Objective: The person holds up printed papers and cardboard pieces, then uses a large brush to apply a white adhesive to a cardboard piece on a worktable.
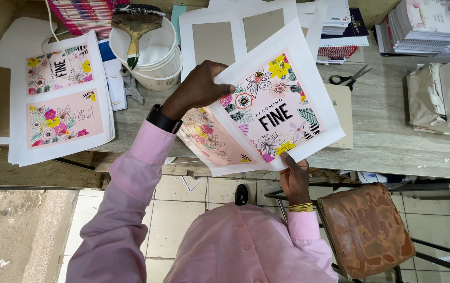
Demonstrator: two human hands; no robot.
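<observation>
Both hands lift printed floral sheet (267, 112) above tabletop (387, 136): left hand (196, 89) fingers pinch top edge, right hand (294, 175) fingers grip bottom edge. Step: handling sheet; next needs flat, aligned lay-down.

A single view, from the person's head, looks steeply down and forward. The worktop (392, 136) fills the upper half, close below the lens; nearer than its front edge lie tiled floor (177, 220) and the wearer's own chest.

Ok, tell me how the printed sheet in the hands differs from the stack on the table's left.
The held sheet is single, lifted and bent by the left hand and right hand; the stack lies flat, untouched, many sheets deep. Both show pink floral panels with white margins.
</observation>
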